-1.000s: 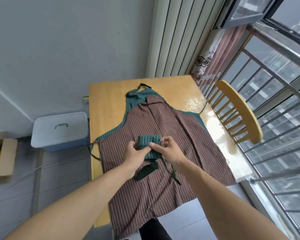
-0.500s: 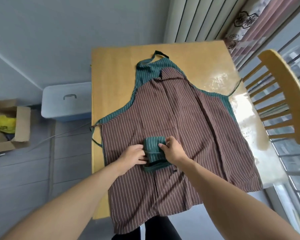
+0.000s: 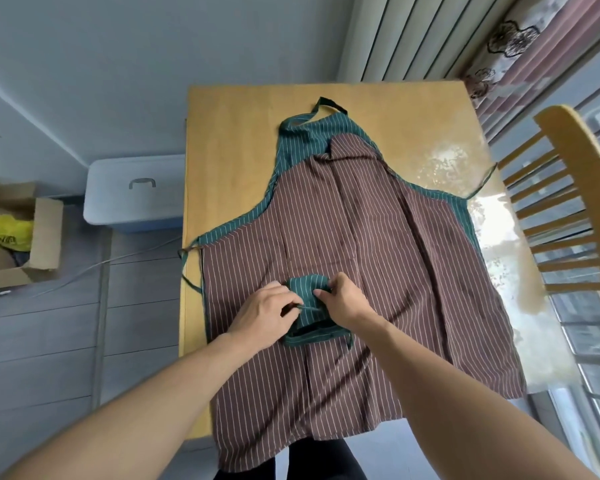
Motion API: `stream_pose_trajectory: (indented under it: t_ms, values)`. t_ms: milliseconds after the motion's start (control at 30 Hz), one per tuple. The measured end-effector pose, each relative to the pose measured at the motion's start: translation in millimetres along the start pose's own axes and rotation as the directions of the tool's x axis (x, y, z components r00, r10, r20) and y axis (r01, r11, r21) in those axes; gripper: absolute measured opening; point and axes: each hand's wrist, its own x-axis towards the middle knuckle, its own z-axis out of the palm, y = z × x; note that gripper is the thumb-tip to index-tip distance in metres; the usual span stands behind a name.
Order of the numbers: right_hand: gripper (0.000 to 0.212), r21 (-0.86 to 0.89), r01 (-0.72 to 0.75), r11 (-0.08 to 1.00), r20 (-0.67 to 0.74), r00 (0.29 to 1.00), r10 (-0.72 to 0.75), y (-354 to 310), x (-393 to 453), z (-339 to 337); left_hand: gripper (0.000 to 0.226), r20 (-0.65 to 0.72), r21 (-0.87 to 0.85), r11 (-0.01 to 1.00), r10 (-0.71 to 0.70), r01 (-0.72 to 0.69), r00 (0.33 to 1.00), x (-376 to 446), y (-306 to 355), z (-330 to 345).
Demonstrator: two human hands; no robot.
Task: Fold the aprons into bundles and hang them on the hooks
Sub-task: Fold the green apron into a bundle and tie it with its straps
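A small green striped apron bundle (image 3: 308,299) lies on top of a brown striped apron (image 3: 361,258) spread flat over the wooden table (image 3: 236,140). Under the brown apron lies another green striped apron (image 3: 309,140), with only its bib, neck loop and edges showing. My left hand (image 3: 264,315) pinches a thin green strap at the bundle's left side. My right hand (image 3: 343,301) grips the bundle's right side, fingers curled over its top edge. A loose green strap loop hangs below the bundle. No hooks are in view.
A wooden chair (image 3: 575,202) stands against the table's right side by the window railing. A blue lidded storage bin (image 3: 136,192) sits on the floor left of the table, and an open cardboard box (image 3: 21,237) lies further left. Curtains hang behind the table.
The camera has tilted down and moved closer over the table. Both hands stay on the bundle, and my left hand now pulls a strap across its left side.
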Motion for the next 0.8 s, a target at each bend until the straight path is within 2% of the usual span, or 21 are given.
stream_pose_trajectory:
  t_ms: [67, 133, 200, 233, 300, 400, 433, 500, 567, 633, 700, 767, 800]
  values:
    - [0.025, -0.002, -0.020, 1.000, 0.005, 1.000, 0.020, -2, 1, -1, 0.011, -0.037, -0.064, 0.998, 0.023, -0.026, 0.999, 5, 10, 1]
    - [0.022, 0.042, -0.022, 0.999, 0.059, 0.998, 0.020, -2, 2, -4, 0.012, -0.028, -0.217, 0.961, -0.181, 0.171, 0.983, 11, 27, 3]
    - [0.019, 0.264, -0.085, 0.961, 0.224, 0.974, 0.025, -2, 0, -17, 0.027, 0.003, -0.348, 0.846, -0.429, 0.404, 0.903, 18, 36, 9]
    - [0.019, 0.391, -0.151, 0.908, 0.335, 0.942, 0.012, -1, -4, -26, 0.034, 0.004, -0.359, 0.818, -0.481, 0.450, 0.877, 21, 36, 11]
    - [0.026, 0.522, -0.267, 0.810, 0.475, 0.880, -0.017, 5, -10, -45, 0.039, 0.020, -0.348, 0.798, -0.517, 0.491, 0.855, 27, 37, 11]
    - [0.025, 0.548, -0.260, 0.795, 0.478, 0.877, -0.042, 15, -18, -63, 0.042, 0.083, -0.314, 0.797, -0.518, 0.516, 0.851, 39, 38, 7]
    - [0.020, 0.504, -0.189, 0.843, 0.436, 0.898, -0.059, 16, -20, -63, 0.040, 0.104, -0.280, 0.815, -0.500, 0.508, 0.860, 41, 39, 7]
    - [0.015, 0.275, 0.040, 0.961, 0.299, 0.946, -0.125, 13, -25, -64, 0.035, 0.126, -0.213, 0.849, -0.467, 0.483, 0.875, 41, 40, 7]
    - [0.015, -0.016, 0.216, 0.976, 0.172, 0.962, -0.210, 10, -30, -63, 0.030, 0.141, -0.224, 0.850, -0.457, 0.478, 0.878, 39, 39, 11]
    - [0.017, -0.217, 0.331, 0.918, 0.066, 0.944, -0.324, 7, -34, -60, 0.022, 0.146, -0.277, 0.840, -0.444, 0.467, 0.884, 34, 41, 13]
    - [0.019, -0.395, 0.478, 0.785, -0.006, 0.853, -0.522, 6, -36, -57, 0.027, 0.153, -0.283, 0.849, -0.420, 0.447, 0.895, 31, 41, 19]
    - [0.019, -0.556, 0.570, 0.605, 0.024, 0.738, -0.674, 8, -30, -55, 0.027, 0.191, -0.299, 0.837, -0.418, 0.458, 0.888, 30, 39, 20]
    - [0.018, -0.586, 0.578, 0.568, 0.046, 0.724, -0.688, 7, -27, -55, 0.025, 0.227, -0.321, 0.817, -0.425, 0.479, 0.877, 31, 39, 19]
